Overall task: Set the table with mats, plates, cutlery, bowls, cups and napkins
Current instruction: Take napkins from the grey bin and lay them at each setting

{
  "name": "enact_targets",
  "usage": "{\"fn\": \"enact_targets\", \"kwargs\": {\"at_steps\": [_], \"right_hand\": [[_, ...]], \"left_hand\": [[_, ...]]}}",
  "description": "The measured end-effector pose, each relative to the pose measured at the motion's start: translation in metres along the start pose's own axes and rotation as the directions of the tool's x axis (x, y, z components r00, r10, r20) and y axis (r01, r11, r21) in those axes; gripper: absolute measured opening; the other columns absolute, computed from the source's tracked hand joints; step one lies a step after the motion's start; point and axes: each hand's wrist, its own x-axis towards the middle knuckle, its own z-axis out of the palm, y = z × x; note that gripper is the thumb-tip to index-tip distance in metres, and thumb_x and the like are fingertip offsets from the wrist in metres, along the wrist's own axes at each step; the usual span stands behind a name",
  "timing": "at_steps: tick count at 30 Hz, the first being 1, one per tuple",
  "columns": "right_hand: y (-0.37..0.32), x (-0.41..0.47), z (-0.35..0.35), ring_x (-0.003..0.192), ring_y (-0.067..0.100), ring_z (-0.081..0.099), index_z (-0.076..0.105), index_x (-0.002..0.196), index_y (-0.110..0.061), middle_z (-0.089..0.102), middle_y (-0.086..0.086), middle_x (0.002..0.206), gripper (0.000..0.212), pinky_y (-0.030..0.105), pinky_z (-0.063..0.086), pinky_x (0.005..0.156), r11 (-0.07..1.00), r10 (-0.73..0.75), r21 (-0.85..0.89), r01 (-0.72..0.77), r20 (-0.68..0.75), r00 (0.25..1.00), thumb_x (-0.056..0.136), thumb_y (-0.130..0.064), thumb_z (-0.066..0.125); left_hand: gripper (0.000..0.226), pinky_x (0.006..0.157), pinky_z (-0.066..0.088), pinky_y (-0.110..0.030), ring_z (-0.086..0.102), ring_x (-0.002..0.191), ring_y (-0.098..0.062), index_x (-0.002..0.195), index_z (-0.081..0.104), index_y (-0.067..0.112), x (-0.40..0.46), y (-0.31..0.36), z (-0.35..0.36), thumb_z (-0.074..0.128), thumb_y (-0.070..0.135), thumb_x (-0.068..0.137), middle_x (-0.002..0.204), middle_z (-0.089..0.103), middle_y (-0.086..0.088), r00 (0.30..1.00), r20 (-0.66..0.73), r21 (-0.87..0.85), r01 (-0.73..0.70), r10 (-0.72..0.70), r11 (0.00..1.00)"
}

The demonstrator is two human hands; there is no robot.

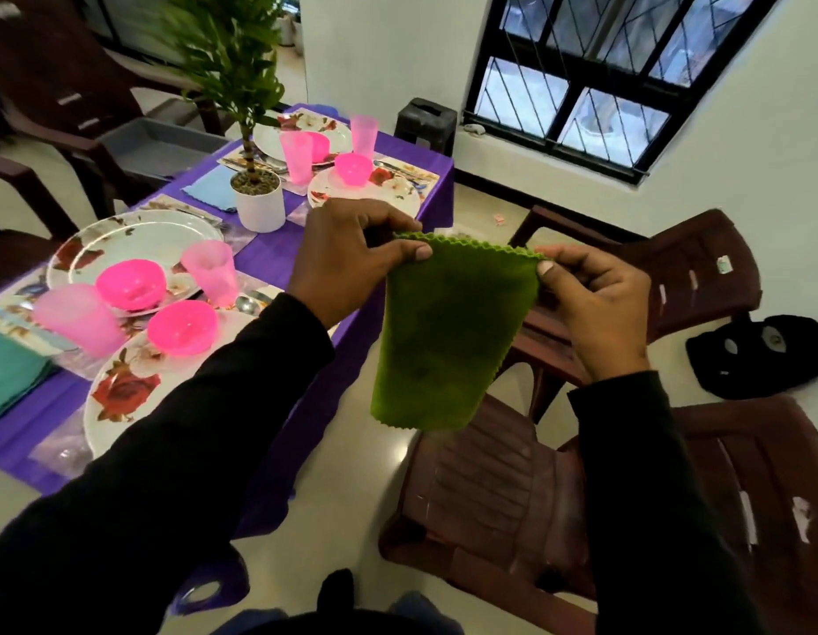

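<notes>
I am holding a green napkin (448,332) up in the air with both hands, off to the right of the table (278,258) and above the floor and a brown chair (512,506). My left hand (347,258) is pinching the napkin's top left corner, thumb lying along the front of the cloth and the fingers curled over the scalloped top edge. My right hand (595,304) is pinching the top right corner between thumb and curled fingers. The top edge is stretching almost straight between the two grips, and the rest of the cloth is hanging down freely below my hands, narrowing a little toward its lower scalloped edge. The napkin is touching nothing but my fingers.

To the left, the table is wearing a purple cloth and is carrying four floral plates; the nearest plate (123,396) is sitting just beside my left sleeve. A pink bowl (182,327) is resting on that plate, and a pink cup (210,272) is standing just beyond it. A teal napkin (8,378) is lying at the near left edge, and a blue napkin (212,187) is lying beside a white pot with a plant (258,194) in the middle of the table.
</notes>
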Motion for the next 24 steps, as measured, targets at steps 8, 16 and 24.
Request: {"fn": "enact_targets", "kwargs": {"at_steps": [8, 16, 24], "right_hand": [[0.008, 0.012, 0.045, 0.087, 0.015, 0.072, 0.073, 0.1, -0.007, 0.075, 0.005, 0.092, 0.015, 0.023, 0.059, 0.074, 0.998, 0.057, -0.002, -0.057, 0.149, 0.987, 0.092, 0.002, 0.064], [0.023, 0.066, 0.106, 0.09, 0.022, 0.069, 0.071, 0.096, -0.015, 0.072, 0.009, 0.094, 0.015, 0.026, 0.057, 0.076, 0.988, -0.088, -0.099, 0.119, 0.272, 0.958, 0.091, -0.004, 0.061], [0.046, 0.157, 0.144, 0.088, 0.014, 0.069, 0.069, 0.091, -0.028, 0.071, -0.009, 0.091, 0.025, 0.022, 0.055, 0.078, 0.963, -0.214, -0.082, 0.258, 0.352, 0.911, 0.089, -0.004, 0.063]], "left_hand": [[0.015, 0.071, 0.049, -0.007, 0.068, 0.078, 0.005, 0.099, 0.078, 0.018, -0.037, -0.024, -0.03, 0.076, 0.009, 0.087, 0.083, 0.072, 0.016, 0.992, -0.038, -0.027, 0.12, -0.121, 0.992], [0.01, 0.069, 0.054, -0.018, 0.069, 0.074, -0.006, 0.093, 0.078, 0.016, -0.049, -0.044, -0.034, 0.08, 0.021, 0.085, 0.081, 0.074, 0.009, 0.967, -0.138, 0.042, 0.221, -0.214, 0.974], [0.009, 0.063, 0.052, -0.018, 0.066, 0.069, -0.001, 0.093, 0.076, 0.017, 0.005, -0.082, 0.009, 0.079, 0.015, 0.085, 0.075, 0.071, 0.017, 0.918, -0.19, -0.156, 0.321, -0.347, 0.934]]}}
